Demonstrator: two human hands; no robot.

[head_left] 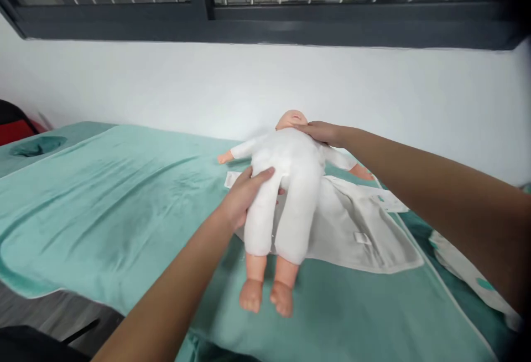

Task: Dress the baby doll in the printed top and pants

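A barred window (pixel 269 13), white wall (pixel 145 88) and grey floor (pixel 62 312) show an indoor room; its use is unclear.

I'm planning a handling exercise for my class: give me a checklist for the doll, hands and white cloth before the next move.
1. Left hand gripping the doll by one thigh: ok.
2. Right hand supporting the head: cannot tell; it's by the neck, its underside hidden.
3. Both feet clear of the white cloth: ok.
4. White cloth smooth: not ok, creased.
5. Doll's back touching the cloth: cannot tell, hidden.
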